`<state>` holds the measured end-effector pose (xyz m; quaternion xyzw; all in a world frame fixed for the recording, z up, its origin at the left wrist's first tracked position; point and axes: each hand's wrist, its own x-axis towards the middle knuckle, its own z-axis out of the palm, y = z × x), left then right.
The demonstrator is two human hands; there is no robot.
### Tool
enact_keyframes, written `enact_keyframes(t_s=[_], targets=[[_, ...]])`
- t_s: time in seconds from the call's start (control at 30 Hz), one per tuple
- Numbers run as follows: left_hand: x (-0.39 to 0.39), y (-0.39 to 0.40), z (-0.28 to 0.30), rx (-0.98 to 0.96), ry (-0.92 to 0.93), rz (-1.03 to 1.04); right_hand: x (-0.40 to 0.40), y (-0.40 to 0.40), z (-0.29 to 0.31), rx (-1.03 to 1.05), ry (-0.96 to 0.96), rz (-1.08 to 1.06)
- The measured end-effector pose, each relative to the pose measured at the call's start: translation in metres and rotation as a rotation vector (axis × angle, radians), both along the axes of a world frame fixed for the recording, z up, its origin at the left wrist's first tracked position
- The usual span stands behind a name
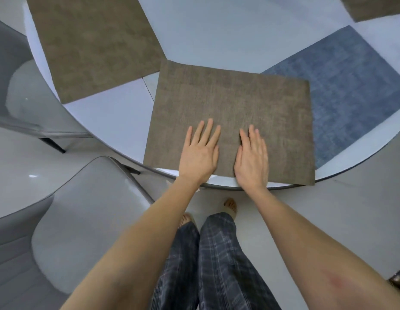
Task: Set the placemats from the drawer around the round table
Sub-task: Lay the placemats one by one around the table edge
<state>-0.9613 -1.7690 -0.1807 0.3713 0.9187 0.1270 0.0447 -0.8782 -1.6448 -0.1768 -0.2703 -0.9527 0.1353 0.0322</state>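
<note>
A brown woven placemat (230, 101) lies on the round white table (109, 121) at its near edge, its right corner hanging slightly past the rim. My left hand (200, 153) and my right hand (251, 157) rest flat on its near half, fingers spread, holding nothing. Its right edge overlaps a blue placemat (348, 95). A second brown placemat (94, 43) lies at the far left, and the corner of a third (373, 6) shows at the top right.
Two grey upholstered chairs stand at the left: one (87, 218) close to my legs, one (18, 86) further back, both tucked near the table's rim. Pale glossy floor (328, 209) spreads below and to the right.
</note>
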Motion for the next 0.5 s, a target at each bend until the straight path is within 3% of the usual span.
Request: enact_keyframes(t_s=[0.27, 0.5], targets=[[-0.025, -0.087, -0.007, -0.171, -0.021, 0.014, 0.001, -0.002, 0.0, 0.063, -0.075, 0.005], [-0.025, -0.094, -0.003, -0.129, -0.058, 0.167, 0.005, 0.0, 0.004, 0.071, -0.124, 0.031]])
